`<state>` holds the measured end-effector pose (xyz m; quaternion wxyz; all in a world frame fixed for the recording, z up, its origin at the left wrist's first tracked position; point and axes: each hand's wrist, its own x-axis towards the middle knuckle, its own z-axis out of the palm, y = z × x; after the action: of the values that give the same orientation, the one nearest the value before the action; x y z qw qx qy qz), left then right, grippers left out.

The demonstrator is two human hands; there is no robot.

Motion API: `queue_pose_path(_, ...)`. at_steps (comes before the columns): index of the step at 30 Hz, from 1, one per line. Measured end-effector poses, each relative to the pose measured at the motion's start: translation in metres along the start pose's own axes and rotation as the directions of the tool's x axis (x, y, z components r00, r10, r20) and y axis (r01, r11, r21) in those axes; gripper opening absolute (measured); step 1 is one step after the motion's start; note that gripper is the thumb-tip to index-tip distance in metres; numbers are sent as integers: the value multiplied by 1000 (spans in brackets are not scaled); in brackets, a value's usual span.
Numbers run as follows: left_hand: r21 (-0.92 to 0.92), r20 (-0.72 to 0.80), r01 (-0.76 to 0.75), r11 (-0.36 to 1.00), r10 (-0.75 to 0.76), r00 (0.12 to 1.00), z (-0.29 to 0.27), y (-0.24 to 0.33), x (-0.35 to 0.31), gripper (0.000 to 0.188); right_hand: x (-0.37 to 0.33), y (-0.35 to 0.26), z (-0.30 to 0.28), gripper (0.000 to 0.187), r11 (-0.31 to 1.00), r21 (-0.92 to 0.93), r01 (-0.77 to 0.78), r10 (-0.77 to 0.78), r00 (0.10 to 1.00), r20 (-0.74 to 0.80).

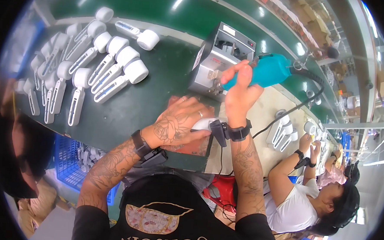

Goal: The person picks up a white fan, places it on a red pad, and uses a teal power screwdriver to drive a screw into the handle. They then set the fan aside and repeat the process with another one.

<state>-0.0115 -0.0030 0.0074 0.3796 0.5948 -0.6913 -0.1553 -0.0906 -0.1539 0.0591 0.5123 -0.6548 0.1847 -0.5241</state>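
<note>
My left hand (pixel 179 121) rests on a reddish-brown mat (pixel 186 147) and grips a white plastic part (pixel 204 124), mostly hidden under the palm and fingers. My right hand (pixel 242 90) is raised in front of a grey box-shaped machine (pixel 202 73), closed around the front of a teal electric screwdriver (pixel 270 72). The driver lies nearly level, its tip end toward the machine's front. Fingers hide the exact tip, so contact with the machine cannot be told. A black cable (pixel 308 98) trails from the driver's rear.
Many white handheld units with round heads (pixel 136 71) lie on the green table (pixel 159 81) at left. More units (pixel 282 131) lie at right, near a co-worker in a white shirt (pixel 294 203). A blue crate (pixel 68 165) of grey parts stands below the table's left edge.
</note>
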Motion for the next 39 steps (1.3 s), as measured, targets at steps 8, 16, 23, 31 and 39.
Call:
queue_pose_path(8, -16, -53, 19, 1000, -20, 998, 4, -2, -1, 45, -39, -39, -18, 38, 991, 26, -135, 133, 990, 46)
queue_pose_path(16, 29, -40, 25, 999, -24, 999, 3, -3, -4, 48, -57, -38, -32, 53, 984, 71, -164, 160, 985, 63)
queue_pose_path(23, 2, -12, 35, 999, -35, 999, 5, -3, -3, 47, -63, -24, -35, 48, 984, 94, -152, 143, 985, 98)
queue_pose_path(31, 64, 12, 42, 997, -43, 999, 4, 0, -3, 44, -65, -19, -33, 41, 977, 149, -155, 139, 984, 112)
queue_pose_path(39, 24, 1, 14, 1000, -15, 1000, 3, -4, -3, 44, -56, -27, -32, 41, 970, 73, -233, 224, 968, 118)
